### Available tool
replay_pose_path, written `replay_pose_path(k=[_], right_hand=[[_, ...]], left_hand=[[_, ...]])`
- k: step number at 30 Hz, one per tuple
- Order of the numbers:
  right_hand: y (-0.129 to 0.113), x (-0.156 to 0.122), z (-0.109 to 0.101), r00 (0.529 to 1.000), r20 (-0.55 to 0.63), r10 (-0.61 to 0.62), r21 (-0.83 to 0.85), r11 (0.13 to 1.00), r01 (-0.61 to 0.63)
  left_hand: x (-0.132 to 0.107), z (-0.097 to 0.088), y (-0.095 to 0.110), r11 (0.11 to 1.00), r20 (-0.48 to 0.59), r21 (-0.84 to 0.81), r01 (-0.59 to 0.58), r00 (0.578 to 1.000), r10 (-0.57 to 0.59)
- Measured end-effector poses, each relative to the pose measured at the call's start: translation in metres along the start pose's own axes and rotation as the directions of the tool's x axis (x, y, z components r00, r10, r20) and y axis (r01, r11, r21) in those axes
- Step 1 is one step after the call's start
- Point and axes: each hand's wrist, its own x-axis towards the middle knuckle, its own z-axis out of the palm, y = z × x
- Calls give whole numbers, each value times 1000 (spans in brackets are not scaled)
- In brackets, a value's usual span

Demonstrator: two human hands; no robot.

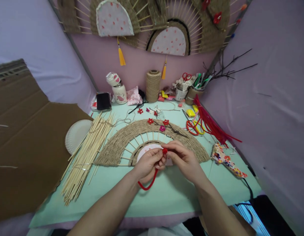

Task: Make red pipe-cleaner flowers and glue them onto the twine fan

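Both my hands meet over the lower middle of a woven twine fan (112, 150). A red pipe cleaner (148, 188) is pinched in my left hand (150, 162), its end bunched into a small curl between the fingertips and its tail looping below. The thumb and fingers of my right hand (183, 159) close on that same red curl from the other side. Behind them, a brown twig (175, 131) with red flowers (150, 121) and a magenta flower (162, 128) lies on the fan. My hands partly hide its white spotted centre (148, 149).
Left lie a bundle of bamboo sticks (84, 160), a paper plate (78, 136) and cardboard (31, 141). Red scissors (192, 127), red pipe cleaners (211, 121) and a floral glue gun (227, 160) are right. A twine spool (153, 86) stands behind; finished fans (171, 39) hang above.
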Motion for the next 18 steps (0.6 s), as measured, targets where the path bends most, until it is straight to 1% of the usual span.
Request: replay_pose_path(k=[5,8,11,12,14,16,18], right_hand=[[-4,-2,0,999,3,-47,-115,992,47],[-6,-3,0,995,-3,-97,-187,978,95],[-4,-2,1,994,-17,-109,-199,975,103],[-3,-1,2,996,-23,-89,-182,980,83],[2,1,2,999,-41,2,-97,995,-6],[8,2,1,990,-63,124,19,992,-123],[13,3,0,977,-87,196,81,979,-189]], left_hand=[[0,0,-2,1000,-28,-9,26,999,-26],[0,-1,-3,999,-31,-22,31,999,-32],[1,-2,-4,997,-24,-61,42,999,-43],[1,-2,-4,996,-15,-77,50,999,-51],[1,-2,-2,991,15,-115,63,998,-62],[1,-2,0,985,48,-157,71,997,-64],[1,-2,2,977,73,-193,87,995,-74]])
